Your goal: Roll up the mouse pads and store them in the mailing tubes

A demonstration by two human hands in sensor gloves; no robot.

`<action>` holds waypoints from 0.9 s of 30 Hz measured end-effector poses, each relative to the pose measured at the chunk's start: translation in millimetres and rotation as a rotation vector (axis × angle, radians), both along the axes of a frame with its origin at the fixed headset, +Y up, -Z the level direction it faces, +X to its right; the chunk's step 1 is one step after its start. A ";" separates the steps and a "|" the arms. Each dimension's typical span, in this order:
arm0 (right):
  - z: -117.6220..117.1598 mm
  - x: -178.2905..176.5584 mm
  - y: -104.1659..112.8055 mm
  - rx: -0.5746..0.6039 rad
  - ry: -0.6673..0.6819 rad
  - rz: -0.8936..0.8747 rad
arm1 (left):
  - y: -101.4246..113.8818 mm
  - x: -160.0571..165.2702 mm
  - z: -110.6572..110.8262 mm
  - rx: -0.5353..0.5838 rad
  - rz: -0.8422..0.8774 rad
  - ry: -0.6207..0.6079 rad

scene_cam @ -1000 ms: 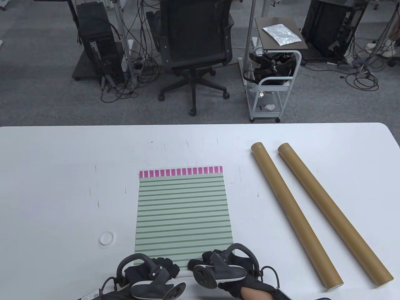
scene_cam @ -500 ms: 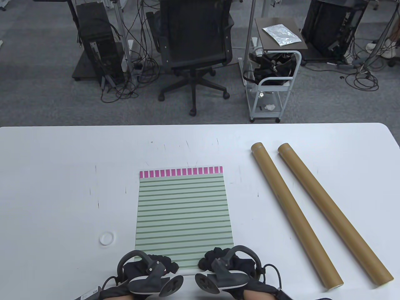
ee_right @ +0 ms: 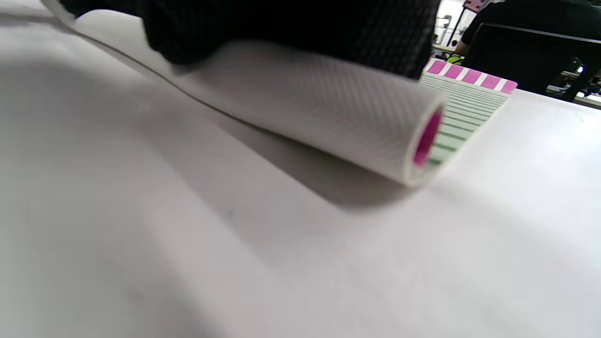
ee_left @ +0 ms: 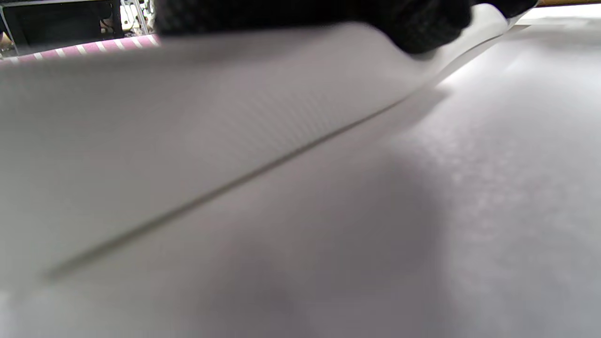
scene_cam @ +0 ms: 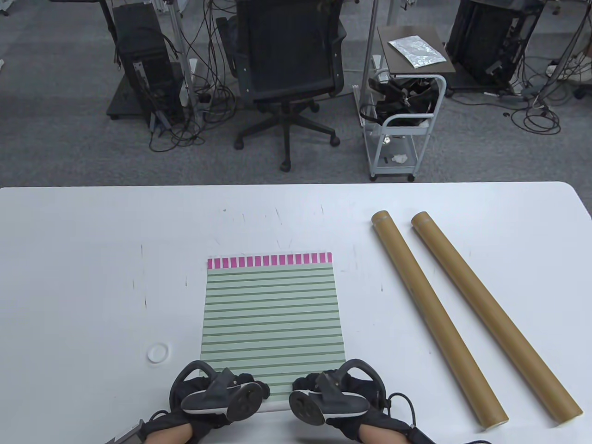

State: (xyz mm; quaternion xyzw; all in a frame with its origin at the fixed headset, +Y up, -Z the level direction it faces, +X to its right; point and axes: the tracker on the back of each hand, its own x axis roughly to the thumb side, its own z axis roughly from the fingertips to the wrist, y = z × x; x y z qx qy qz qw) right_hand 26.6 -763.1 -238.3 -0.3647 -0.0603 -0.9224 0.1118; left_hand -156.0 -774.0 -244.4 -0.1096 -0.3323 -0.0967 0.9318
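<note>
Two gloved hands curl the near edge of the green-striped, pink-bordered rectangular mouse pad

Left hand and right hand grip the white-backed roll; two brown cardboard mailing tubes lie well apart, rightward

a white table carries a striped mouse pad, two cardboard tubes and a white ring.

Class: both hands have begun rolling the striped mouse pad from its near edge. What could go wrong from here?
1. The roll looks loose and hollow at its end; it may prove too fat for a mailing tube.
2. The left hand and right hand could advance unevenly, skewing the mouse pad into a cone.
</note>
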 end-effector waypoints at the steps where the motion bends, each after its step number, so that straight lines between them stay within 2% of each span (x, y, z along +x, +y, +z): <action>1: 2.9 -1.7 -1.9 0.015 0.017 0.032 | 1.4 2.0 2.6 0.072 -0.025 -0.001; 3: 4.3 -3.1 -0.7 0.063 0.022 0.038 | 3.6 6.8 6.9 0.144 -0.055 -0.013; 7: 1.8 -0.3 0.6 0.062 -0.006 0.007 | 4.7 14.6 21.0 0.309 -0.116 -0.076; 9: 3.1 -1.7 0.4 0.077 -0.001 0.019 | 5.1 15.9 26.4 0.339 -0.119 -0.109; 12: 3.5 -2.6 -1.9 0.059 0.001 0.054 | 5.3 12.0 25.0 0.304 -0.063 -0.101; 16: 3.2 -1.3 -1.5 0.054 -0.003 0.048 | 7.3 11.4 20.1 0.160 -0.042 -0.099; 21: 3.5 3.7 1.4 -0.017 0.007 0.014 | 4.1 11.9 17.4 0.225 -0.083 -0.064; 24: 4.0 1.6 1.6 0.063 0.024 0.062 | 5.0 11.2 13.9 0.205 -0.053 -0.042; 27: 3.7 2.0 0.8 0.093 0.021 0.025 | 6.9 9.9 12.8 0.208 -0.044 -0.037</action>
